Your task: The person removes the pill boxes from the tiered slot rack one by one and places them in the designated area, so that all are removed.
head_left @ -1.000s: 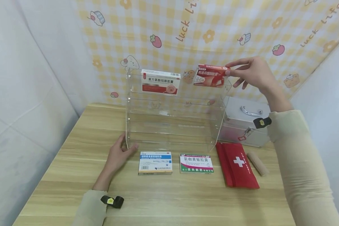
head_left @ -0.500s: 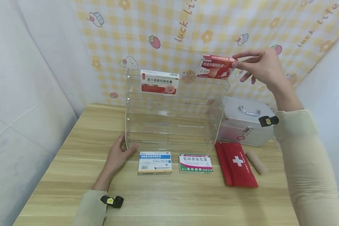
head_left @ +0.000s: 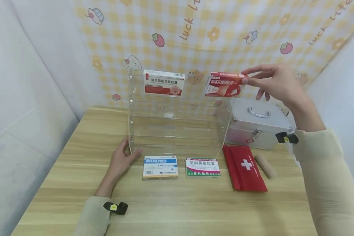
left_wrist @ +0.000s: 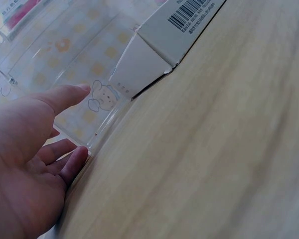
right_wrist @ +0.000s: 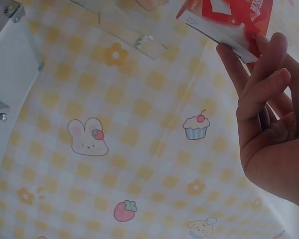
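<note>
In the head view, my right hand (head_left: 278, 82) pinches the right end of a red medicine box (head_left: 225, 84) between thumb and fingers. The box is held at the upper right of a clear acrylic tiered rack (head_left: 177, 131), its printed front towards me. My left hand (head_left: 121, 160) grips the rack's lower left side edge, thumb in front; in the left wrist view its fingers (left_wrist: 75, 164) curl at that panel by the table. A white-and-red medicine box (head_left: 164, 83) stands on the top tier at left. The right wrist view shows the red box from its underside.
Before the rack lie a blue-and-white medicine box (head_left: 160, 167) and a green-and-white one (head_left: 203, 167). Rightward are a red first aid pouch (head_left: 245, 167), a tan roll (head_left: 265, 166) and a silver case (head_left: 253, 127) with a handle. A checked cloth (head_left: 212, 49) hangs behind.
My right hand lifted the red box up and to the right, then lowered it again towards the rack's top tier. The left hand stays at the rack's edge. The head view has shifted slightly.
</note>
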Motion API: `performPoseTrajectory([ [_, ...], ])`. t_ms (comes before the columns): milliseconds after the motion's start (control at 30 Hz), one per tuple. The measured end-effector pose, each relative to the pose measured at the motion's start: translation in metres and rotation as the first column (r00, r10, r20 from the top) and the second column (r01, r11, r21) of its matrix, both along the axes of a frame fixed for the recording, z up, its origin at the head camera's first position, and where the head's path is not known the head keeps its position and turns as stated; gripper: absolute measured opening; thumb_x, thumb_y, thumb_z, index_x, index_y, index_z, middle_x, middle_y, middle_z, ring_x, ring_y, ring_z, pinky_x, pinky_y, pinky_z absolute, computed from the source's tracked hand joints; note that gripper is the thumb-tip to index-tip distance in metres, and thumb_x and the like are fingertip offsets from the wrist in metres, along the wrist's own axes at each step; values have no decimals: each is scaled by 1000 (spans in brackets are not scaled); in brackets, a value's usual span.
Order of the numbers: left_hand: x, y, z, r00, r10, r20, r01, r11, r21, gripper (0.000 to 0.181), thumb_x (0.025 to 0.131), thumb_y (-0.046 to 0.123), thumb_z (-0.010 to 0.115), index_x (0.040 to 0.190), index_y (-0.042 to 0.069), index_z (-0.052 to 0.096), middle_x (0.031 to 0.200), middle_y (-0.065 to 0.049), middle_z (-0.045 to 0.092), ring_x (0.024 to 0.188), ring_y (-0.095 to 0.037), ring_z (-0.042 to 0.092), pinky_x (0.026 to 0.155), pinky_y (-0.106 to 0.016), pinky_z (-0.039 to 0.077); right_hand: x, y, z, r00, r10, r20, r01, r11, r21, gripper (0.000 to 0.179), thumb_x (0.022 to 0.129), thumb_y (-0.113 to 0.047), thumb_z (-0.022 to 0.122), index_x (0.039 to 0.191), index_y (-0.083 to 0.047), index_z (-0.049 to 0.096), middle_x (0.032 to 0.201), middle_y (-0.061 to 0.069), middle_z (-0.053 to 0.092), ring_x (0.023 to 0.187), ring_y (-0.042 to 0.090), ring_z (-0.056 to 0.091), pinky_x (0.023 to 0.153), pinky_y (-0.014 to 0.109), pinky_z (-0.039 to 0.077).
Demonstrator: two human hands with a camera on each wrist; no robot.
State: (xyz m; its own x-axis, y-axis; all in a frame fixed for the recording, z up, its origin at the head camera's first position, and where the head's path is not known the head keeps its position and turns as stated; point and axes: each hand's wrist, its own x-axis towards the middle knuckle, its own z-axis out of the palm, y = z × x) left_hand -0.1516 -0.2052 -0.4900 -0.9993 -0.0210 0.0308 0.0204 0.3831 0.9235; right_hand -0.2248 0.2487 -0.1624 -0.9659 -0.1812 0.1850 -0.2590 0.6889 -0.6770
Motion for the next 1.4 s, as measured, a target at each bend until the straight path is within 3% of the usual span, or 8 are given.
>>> performPoseTrajectory([
  [200, 1, -1, 1, 1000, 5, -10, -5, 1000, -7, 87, 88, 44, 72, 156, 21, 24, 152, -20, 35, 69, -26, 62, 52, -35, 53, 14, 1, -26, 1000, 4, 10, -5, 995, 95, 42, 83, -40, 78, 121, -25, 70, 105, 2, 71, 53, 30, 62, 39, 34, 48],
  [467, 1, 0, 1, 1000, -6, -29, 6, 1000, 1, 86, 88, 43, 72, 156, 20, 25, 150, -21, 37, 68, -26, 61, 50, -35, 52, 37, 5, -69, 999, 38, -37, -36, 997, 68, 34, 85, -35, 77, 117, -25, 72, 101, 5, 73, 48, 29, 60, 40, 35, 48],
  [800, 1, 2, 1, 1000, -6, -29, 5, 1000, -18, 86, 88, 44, 71, 156, 18, 25, 149, -24, 38, 70, -26, 62, 52, -36, 53, 57, 14, -123, 997, 41, 70, -43, 998, 34, 32, 86, -32, 77, 117, -24, 72, 102, 5, 71, 53, 29, 61, 41, 35, 48],
  [1167, 0, 2, -6, 1000, 0, -4, 0, 1000, -19, 85, 89, 45, 71, 156, 21, 25, 137, -21, 49, 68, -27, 58, 48, -35, 51, 60, 11, -145, 977, 147, 153, -153, 988, 27, 33, 89, -14, 75, 121, -11, 69, 103, 12, 71, 51, 27, 60, 44, 34, 51],
  [1400, -6, 1, -3, 1000, -3, -20, 2, 1000, -28, 84, 89, 44, 70, 156, 22, 24, 134, -21, 51, 73, -29, 59, 52, -37, 53, 67, 10, -158, 929, 233, 286, -243, 970, 0, 28, 86, -26, 78, 112, -18, 73, 93, 3, 73, 54, 27, 63, 50, 38, 55],
])
